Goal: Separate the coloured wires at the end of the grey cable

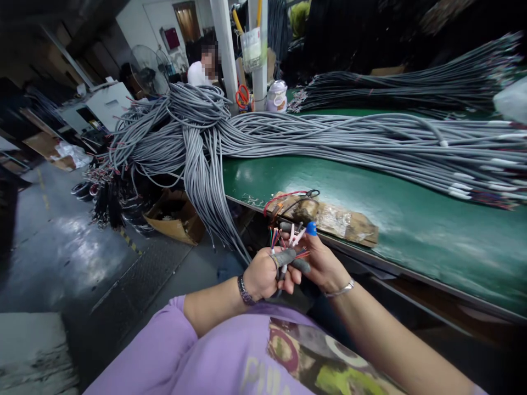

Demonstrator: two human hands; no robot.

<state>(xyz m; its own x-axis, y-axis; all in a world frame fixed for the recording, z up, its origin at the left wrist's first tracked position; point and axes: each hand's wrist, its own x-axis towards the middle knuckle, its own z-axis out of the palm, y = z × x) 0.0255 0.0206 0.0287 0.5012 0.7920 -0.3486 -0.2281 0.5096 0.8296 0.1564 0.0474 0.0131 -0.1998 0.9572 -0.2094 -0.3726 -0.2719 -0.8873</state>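
Note:
My left hand (263, 272) is closed around grey cable ends, with a grey cover on a finger. Thin multicoloured wires (275, 238) fan out above this fist, and more coloured wires (303, 253) point right between the hands. My right hand (323, 263) wears a blue cap on its thumb and meets the left, its fingers bent around a small pale pink, two-armed clip (295, 237). The exact hold on the clip is partly hidden. Just beyond the hands, a taped wooden board (341, 222) with red and black leads lies along the table edge.
A green table (411, 230) bears a long bundle of grey cables (329, 134), which hangs over its left end. Dark cables (391, 88) lie behind. A white post (224, 49) and a lidded tub (276, 96) stand at the back. A cardboard box (175, 219) sits on the floor; another person (200, 72) is beyond.

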